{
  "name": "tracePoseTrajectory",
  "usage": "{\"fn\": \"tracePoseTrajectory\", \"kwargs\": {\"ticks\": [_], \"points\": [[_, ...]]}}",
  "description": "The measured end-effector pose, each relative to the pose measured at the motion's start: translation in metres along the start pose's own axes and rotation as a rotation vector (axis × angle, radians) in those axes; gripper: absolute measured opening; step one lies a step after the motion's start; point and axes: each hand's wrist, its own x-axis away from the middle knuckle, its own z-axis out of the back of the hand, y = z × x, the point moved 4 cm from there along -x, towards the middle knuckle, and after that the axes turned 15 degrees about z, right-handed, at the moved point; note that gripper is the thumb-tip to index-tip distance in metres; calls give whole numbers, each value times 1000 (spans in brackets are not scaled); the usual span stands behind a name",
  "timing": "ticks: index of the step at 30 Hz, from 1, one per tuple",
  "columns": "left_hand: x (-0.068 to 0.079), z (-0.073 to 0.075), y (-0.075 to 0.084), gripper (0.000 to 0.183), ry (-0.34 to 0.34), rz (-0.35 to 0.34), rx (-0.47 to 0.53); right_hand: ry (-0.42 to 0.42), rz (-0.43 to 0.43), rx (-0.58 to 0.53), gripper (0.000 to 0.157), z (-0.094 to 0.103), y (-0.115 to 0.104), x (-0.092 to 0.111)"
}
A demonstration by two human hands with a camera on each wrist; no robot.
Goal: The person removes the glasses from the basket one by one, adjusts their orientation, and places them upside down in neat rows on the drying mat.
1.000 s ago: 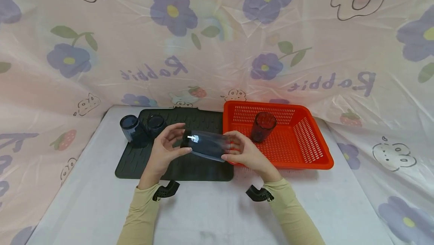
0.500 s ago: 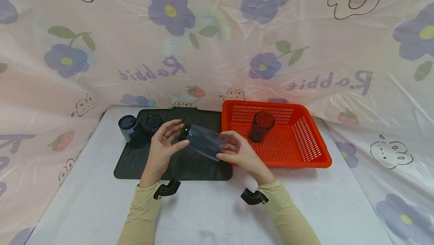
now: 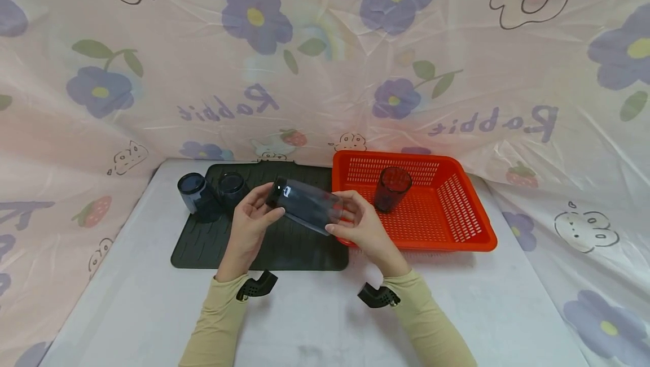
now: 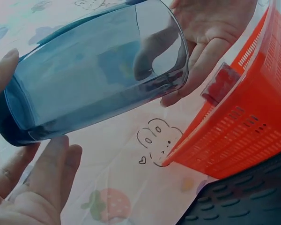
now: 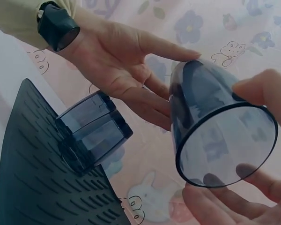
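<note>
A clear blue-grey drinking glass (image 3: 307,207) is held on its side above the mat, its thick base up and to the left. My left hand (image 3: 250,223) grips the base end between thumb and fingers. At the rim end, my right hand (image 3: 364,223) pinches the glass, thumb on the near side and fingers behind. The right wrist view looks into the open mouth of the glass (image 5: 225,145), with fingertips showing through its wall. In the left wrist view the glass (image 4: 93,75) spans both hands.
Two similar dark glasses (image 3: 200,197) (image 3: 232,187) stand base up at the left of the black ridged mat (image 3: 299,251). An orange-red plastic basket (image 3: 442,244), right of the mat, holds another glass (image 3: 393,191). A printed curtain (image 3: 325,90) hangs behind the white table (image 3: 304,322).
The glass has gone from almost level to tilted, its base end rising. My left hand has shifted slightly right and up, and both hands keep hold of the glass.
</note>
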Motion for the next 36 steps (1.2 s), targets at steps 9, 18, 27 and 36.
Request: {"fn": "tracePoseTrajectory", "kwargs": {"ticks": [9,18,27,36], "points": [[1,-7,-5,64,-74,-43,36,14,3,-57,54,2,4,0],[0,-18,-11,80,-96,-25,36,25,-30,-128,54,-2,6,-1],[1,-15,-13,78,-67,-33,46,-20,-105,-125,57,-2,16,1],[2,-7,-15,76,-23,-28,44,-125,-61,-31,65,1,17,0]]}}
